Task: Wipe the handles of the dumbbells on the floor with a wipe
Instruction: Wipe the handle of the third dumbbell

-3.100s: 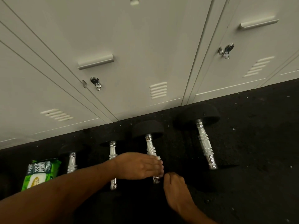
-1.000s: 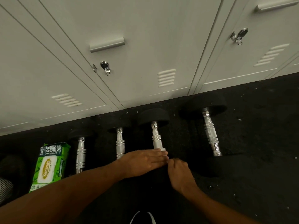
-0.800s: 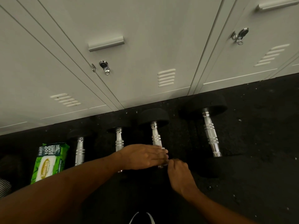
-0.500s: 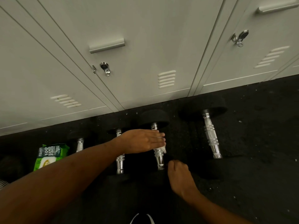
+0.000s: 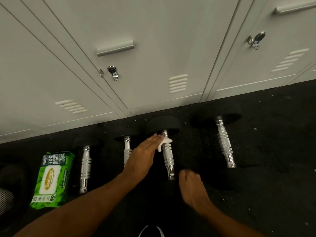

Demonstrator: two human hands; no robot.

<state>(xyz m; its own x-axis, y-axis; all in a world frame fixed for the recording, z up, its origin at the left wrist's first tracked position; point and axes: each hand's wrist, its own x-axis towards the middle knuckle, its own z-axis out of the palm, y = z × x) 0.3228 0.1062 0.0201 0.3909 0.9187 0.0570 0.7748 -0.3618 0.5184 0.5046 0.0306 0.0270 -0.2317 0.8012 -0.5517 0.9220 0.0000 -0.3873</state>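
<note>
Several black-headed dumbbells with chrome handles lie side by side on the dark floor, in front of the lockers. My left hand point(image 5: 143, 154) lies with straight fingers over the third dumbbell's handle point(image 5: 168, 159). It presses a white wipe point(image 5: 163, 142) against the far end of the handle, just below the far head point(image 5: 164, 124). My right hand point(image 5: 190, 187) curls over the near head of the same dumbbell, which is dark and mostly hidden. The largest dumbbell point(image 5: 224, 142) lies to the right, and two smaller ones point(image 5: 85, 168) point(image 5: 126, 149) to the left.
A green wipes packet point(image 5: 51, 178) lies on the floor at the far left, next to a dark object point(image 5: 8, 185) at the frame edge. Grey lockers point(image 5: 153, 65) stand right behind the dumbbells. A shoe tip point(image 5: 150, 232) shows at the bottom.
My left hand has slid the wipe along the third dumbbell's handle, from its near end to its far end by the lockers. My right hand has stayed on the near head.
</note>
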